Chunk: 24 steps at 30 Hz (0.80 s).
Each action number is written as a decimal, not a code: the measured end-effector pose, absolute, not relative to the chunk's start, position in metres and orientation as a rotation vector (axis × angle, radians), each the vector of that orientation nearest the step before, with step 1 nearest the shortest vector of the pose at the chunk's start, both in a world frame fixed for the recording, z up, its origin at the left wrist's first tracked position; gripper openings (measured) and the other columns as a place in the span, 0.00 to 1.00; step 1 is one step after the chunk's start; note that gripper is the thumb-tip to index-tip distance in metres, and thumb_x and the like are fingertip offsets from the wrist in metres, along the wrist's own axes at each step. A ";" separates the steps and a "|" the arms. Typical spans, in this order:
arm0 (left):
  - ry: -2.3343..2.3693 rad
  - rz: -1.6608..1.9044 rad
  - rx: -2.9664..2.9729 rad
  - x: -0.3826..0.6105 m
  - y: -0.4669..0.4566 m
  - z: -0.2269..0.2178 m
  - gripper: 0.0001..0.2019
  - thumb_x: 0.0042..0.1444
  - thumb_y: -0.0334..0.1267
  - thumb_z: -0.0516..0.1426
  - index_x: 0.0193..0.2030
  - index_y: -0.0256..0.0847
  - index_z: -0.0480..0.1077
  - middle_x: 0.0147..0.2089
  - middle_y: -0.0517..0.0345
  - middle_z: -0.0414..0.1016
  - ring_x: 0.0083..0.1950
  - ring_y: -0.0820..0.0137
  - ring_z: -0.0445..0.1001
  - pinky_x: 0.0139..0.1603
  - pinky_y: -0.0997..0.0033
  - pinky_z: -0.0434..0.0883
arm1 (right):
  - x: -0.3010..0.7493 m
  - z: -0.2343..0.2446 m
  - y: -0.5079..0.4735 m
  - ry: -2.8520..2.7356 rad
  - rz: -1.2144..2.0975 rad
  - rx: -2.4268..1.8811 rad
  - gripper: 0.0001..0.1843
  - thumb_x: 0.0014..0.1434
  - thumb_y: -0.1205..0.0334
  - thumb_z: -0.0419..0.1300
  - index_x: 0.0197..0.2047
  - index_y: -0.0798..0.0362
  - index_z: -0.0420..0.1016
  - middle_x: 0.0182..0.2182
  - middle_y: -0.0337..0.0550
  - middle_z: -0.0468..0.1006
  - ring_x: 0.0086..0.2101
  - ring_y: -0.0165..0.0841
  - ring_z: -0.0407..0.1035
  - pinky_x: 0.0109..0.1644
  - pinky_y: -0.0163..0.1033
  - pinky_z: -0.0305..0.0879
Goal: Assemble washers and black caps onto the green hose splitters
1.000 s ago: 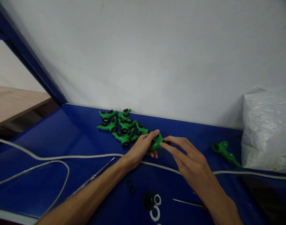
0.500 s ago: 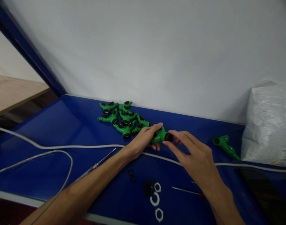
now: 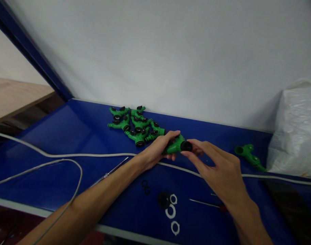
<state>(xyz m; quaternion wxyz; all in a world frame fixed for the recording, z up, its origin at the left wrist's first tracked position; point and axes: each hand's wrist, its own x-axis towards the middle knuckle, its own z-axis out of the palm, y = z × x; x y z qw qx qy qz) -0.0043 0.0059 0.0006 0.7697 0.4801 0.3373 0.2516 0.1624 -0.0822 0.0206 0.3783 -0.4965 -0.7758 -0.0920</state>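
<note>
1. The left hand (image 3: 159,145) is wrapped round a green connector (image 3: 173,147), which is raised above the middle of the table (image 3: 94,136).
2. The right hand's (image 3: 216,166) thumb and fingers pinch the black collar (image 3: 187,146) on the connector's near-right end — whether it is fully seated, I cannot tell.
3. Done, by the look of it: a cluster of connectors (image 3: 140,123) with black knobs beyond the left hand.
4. Left, I judge: this held piece, and perhaps the green body (image 3: 249,155) lying apart near the plastic bag (image 3: 295,132), with no black collar showing.
5. Loose nearer the person — white rings (image 3: 171,217) and small black rings (image 3: 145,186), unfitted.
</note>
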 end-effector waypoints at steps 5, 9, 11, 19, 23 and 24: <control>0.747 0.533 1.014 -0.005 0.006 0.003 0.24 0.61 0.60 0.55 0.34 0.37 0.70 0.25 0.61 0.68 0.21 0.78 0.64 0.22 0.76 0.54 | 0.163 0.021 -0.081 -1.995 -0.274 -1.290 0.07 0.69 0.58 0.65 0.47 0.52 0.75 0.30 0.38 0.79 0.28 0.31 0.76 0.36 0.37 0.75; 0.738 0.534 1.004 -0.005 0.005 0.004 0.24 0.60 0.60 0.55 0.32 0.38 0.69 0.23 0.62 0.66 0.21 0.78 0.64 0.22 0.76 0.53 | 0.161 0.026 -0.083 -1.979 -0.311 -1.283 0.11 0.68 0.58 0.66 0.51 0.52 0.76 0.36 0.44 0.79 0.32 0.34 0.76 0.39 0.40 0.75; 0.734 0.533 0.999 -0.004 0.005 0.004 0.24 0.60 0.61 0.55 0.31 0.38 0.68 0.21 0.62 0.65 0.20 0.77 0.63 0.22 0.76 0.53 | 0.160 0.029 -0.084 -1.992 -0.271 -1.255 0.14 0.69 0.60 0.65 0.56 0.51 0.75 0.44 0.49 0.78 0.39 0.37 0.76 0.44 0.42 0.76; 0.731 0.548 0.964 -0.005 0.004 0.007 0.22 0.60 0.58 0.57 0.32 0.38 0.68 0.25 0.62 0.67 0.20 0.79 0.64 0.22 0.75 0.53 | 0.162 0.029 -0.082 -1.945 -0.291 -1.279 0.09 0.68 0.62 0.65 0.50 0.54 0.79 0.46 0.52 0.76 0.41 0.38 0.76 0.47 0.45 0.77; 0.729 0.553 0.963 -0.005 0.004 0.006 0.22 0.60 0.58 0.56 0.31 0.38 0.67 0.23 0.63 0.65 0.20 0.78 0.63 0.21 0.75 0.52 | 0.161 0.028 -0.083 -1.956 -0.197 -1.221 0.10 0.70 0.66 0.61 0.54 0.52 0.78 0.49 0.51 0.75 0.45 0.38 0.75 0.49 0.45 0.76; 0.727 0.554 0.966 -0.005 0.004 0.006 0.22 0.60 0.58 0.56 0.31 0.38 0.67 0.23 0.63 0.64 0.20 0.78 0.63 0.21 0.76 0.53 | 0.161 0.028 -0.083 -1.974 -0.170 -1.204 0.11 0.71 0.67 0.60 0.55 0.51 0.78 0.50 0.52 0.75 0.46 0.38 0.75 0.49 0.45 0.76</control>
